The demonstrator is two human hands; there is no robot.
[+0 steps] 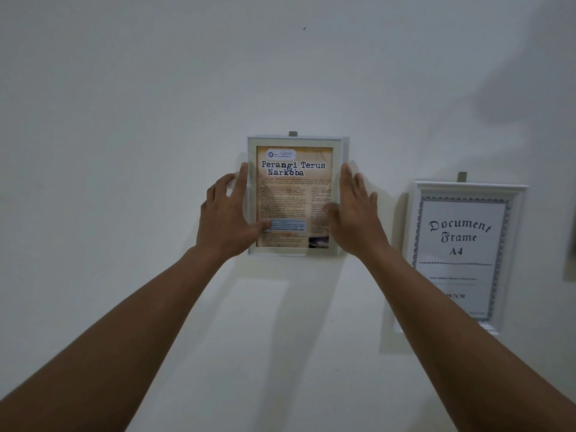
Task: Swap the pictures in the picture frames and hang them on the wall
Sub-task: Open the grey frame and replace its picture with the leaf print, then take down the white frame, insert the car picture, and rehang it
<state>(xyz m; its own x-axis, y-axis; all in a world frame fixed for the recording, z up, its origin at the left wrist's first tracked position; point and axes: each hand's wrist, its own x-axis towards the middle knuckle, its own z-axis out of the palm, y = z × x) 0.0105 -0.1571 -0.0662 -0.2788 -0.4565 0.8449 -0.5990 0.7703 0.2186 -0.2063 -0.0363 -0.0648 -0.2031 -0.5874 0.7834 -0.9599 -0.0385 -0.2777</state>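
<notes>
The frame (pixel 293 194) sits upright against the wall (pixel 124 120), long axis vertical, squarely between left hand (pixel 229 213) and right hand (pixel 355 213), both equally near, fingers straight along its side edges (thumbs across the glass).

On the wall (pixel 124 120), the poster frame (pixel 294 194) hangs left of and higher than the document frame (pixel 458 244). The left hand (pixel 229 213) lies along the poster frame's left side and the right hand (pixel 355 213) along its right side.
</notes>
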